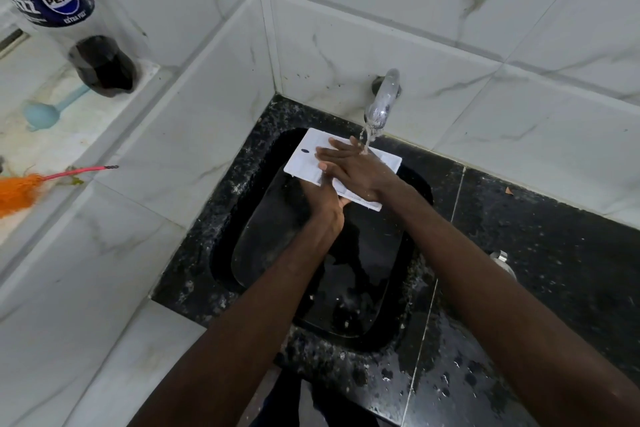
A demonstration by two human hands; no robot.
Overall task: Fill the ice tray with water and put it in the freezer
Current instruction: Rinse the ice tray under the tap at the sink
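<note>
A white ice tray (306, 157) is held over the black sink (263, 239), under the chrome tap (382, 102). Water runs from the tap onto my right hand (356, 170), which lies flat on top of the tray with fingers spread. My left hand (323, 206) grips the tray's near edge from below. The hands hide the tray's cells, so I cannot tell whether they hold water.
The sink is set in a wet black granite counter (540, 288) against white marble-tiled walls. On a ledge at the left stand a Pepsi bottle (62, 10), a light-blue scoop (45, 113) and an orange duster (24, 189).
</note>
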